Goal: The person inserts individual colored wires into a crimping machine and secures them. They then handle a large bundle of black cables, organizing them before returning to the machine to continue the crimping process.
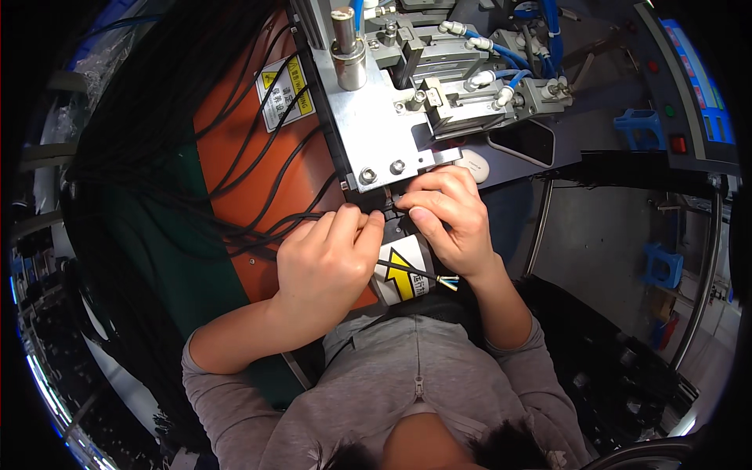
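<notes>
My left hand [329,247] is closed in a pinch at the front edge of the machine, with black cables [270,227] running in beneath it from the left. A black cable [403,269] comes out from under this hand, and its stripped end shows thin blue and white wires [448,283]. Close by on the right, my right hand [450,211] has thumb and fingers bent together at a small dark slot [389,205] below the metal plate [376,129]. Whatever lies between its fingertips is too small and hidden to name.
Pneumatic clamps with blue hoses [513,59] stand on the machine's far side. A phone-like dark device [521,142] and a round white object [474,166] lie to the right. A screen [701,78] is at the far right. Many black cables hang over the orange panel [227,157].
</notes>
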A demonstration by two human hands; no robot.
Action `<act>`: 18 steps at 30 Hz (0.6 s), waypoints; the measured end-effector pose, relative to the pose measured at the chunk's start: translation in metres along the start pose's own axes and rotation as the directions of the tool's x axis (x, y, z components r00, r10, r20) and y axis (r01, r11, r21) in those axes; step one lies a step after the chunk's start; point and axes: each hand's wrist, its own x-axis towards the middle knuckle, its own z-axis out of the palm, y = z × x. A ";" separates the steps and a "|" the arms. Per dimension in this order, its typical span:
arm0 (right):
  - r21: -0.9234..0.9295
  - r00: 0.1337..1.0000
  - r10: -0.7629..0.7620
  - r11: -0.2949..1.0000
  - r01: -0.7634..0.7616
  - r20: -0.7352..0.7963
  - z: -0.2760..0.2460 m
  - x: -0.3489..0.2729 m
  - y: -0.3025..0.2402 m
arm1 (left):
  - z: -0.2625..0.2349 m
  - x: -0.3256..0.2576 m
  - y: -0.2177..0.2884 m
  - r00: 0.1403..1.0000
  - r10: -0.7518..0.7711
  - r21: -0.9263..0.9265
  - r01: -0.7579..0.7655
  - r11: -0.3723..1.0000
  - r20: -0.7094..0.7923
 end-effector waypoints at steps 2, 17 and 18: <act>0.082 0.999 0.039 0.996 -0.037 -0.030 -0.004 0.000 0.001 | -0.002 -0.002 0.003 1.000 -0.007 0.026 0.007 1.000 0.007; 0.625 0.974 -0.225 0.758 0.189 -0.021 -0.015 0.009 -0.040 | 0.002 -0.018 -0.014 0.951 -0.302 -0.451 0.239 0.860 -0.072; 0.629 0.989 -0.133 0.764 0.142 -0.062 -0.017 0.007 -0.040 | 0.001 -0.017 -0.016 0.963 -0.264 -0.420 0.216 0.881 -0.058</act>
